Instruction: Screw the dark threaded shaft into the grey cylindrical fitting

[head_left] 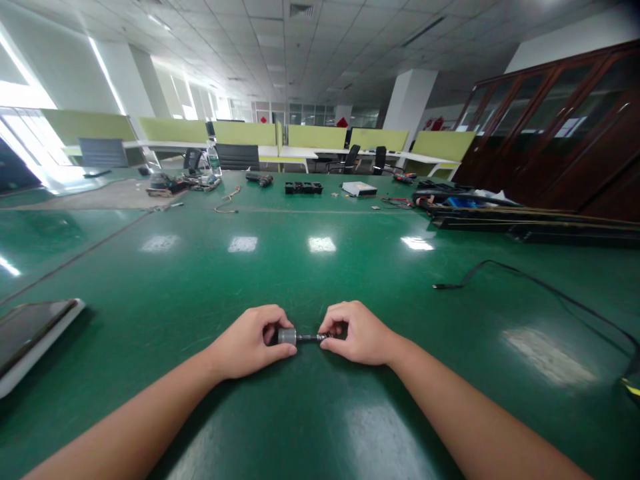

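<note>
Small metal cylinder and thin shaft held between two hands above the green desk [280,273].
The grey cylinder [287,336] is gripped between thumb and fingers of the left hand [253,341]; the shaft [306,338], lined up sideways with it, is pinched at its far end by the right hand [359,335]. Whether the desk is touched by either part cannot be told. To the right, a black cable [520,269] is seen lying well apart.

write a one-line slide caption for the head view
Left hand holds a grey metal cylinder and right hand a thin rod in line with it, at a green table.
</note>
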A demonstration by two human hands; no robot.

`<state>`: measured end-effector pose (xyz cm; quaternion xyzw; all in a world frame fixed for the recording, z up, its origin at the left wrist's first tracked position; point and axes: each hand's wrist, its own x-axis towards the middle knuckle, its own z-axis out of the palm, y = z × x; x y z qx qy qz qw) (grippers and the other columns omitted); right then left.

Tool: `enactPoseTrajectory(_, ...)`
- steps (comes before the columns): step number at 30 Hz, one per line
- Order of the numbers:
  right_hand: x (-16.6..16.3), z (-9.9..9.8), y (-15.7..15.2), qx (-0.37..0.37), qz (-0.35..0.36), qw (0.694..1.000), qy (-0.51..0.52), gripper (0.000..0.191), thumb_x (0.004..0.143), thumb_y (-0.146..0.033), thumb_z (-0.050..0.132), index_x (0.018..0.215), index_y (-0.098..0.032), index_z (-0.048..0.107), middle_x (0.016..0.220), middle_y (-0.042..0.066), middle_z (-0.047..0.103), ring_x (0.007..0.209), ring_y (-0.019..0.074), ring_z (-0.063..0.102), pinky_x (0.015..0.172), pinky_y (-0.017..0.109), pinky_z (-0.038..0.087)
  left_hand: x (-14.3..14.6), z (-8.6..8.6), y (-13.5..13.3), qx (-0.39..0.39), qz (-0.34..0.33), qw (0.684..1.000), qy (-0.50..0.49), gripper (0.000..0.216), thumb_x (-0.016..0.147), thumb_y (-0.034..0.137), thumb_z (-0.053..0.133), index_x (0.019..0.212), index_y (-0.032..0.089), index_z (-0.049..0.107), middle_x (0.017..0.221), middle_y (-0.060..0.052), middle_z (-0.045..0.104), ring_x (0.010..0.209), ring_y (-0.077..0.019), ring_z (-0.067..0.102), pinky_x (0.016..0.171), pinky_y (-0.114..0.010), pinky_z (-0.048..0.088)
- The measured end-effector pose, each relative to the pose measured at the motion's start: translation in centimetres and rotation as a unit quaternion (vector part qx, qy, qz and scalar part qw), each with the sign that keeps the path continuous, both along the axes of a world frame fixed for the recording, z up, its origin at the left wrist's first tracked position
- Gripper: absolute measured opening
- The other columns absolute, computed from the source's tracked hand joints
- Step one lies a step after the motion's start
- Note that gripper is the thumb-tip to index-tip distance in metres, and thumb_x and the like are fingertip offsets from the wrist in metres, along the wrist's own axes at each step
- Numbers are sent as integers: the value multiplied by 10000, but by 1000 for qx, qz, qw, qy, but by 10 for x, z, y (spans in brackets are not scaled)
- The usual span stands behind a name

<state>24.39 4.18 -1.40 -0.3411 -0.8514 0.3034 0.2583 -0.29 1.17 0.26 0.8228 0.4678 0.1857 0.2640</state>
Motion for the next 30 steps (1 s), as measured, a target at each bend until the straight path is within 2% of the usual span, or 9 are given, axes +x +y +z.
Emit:
enactPoseTrajectory(5, -13, -4, -8, -5, 19, 999, 37, 286, 701, -62, 690, 964, -173, 710, 801, 8, 664, 715, 138, 596, 701, 253, 466, 0, -1, 0, 8, -1, 1000, 8, 230, 791, 343, 720, 937, 175, 662, 755, 23, 554, 653, -138, 510, 593, -233, 358)
enactPoseTrajectory(11, -19, -5, -12, 3, 3, 1000, 27, 211, 718, -93, 707, 911, -177, 696, 762, -2, 646, 702, 138, 585, 681, 250, 453, -1, -2, 1, 9, -8, 1000, 3, 250, 786, 339, 724, 963, 178, 651, 761, 28, 552, 640, -131, 503, 588, -234, 361)
enactPoseTrajectory(18, -19, -4, -12, 9, 11, 1000, 28, 186, 735, -96, 687, 904, -174, 696, 766, 0, 642, 696, 133, 581, 676, 248, 453, -2, -1, 0, 1, -18, 1000, -12, 233, 866, 388, 643, 964, 178, 668, 746, 24, 560, 632, -126, 497, 583, -229, 363)
enactPoseTrajectory(30, -18, -5, -11, 44, 31, 998, 17, 127, 761, -132, 700, 877, -173, 730, 745, 7, 631, 697, 137, 583, 672, 252, 435, 1, 1, 0, 3, -13, 1000, 9, 219, 795, 331, 714, 949, 181, 671, 761, 24, 572, 658, -136, 505, 596, -231, 352)
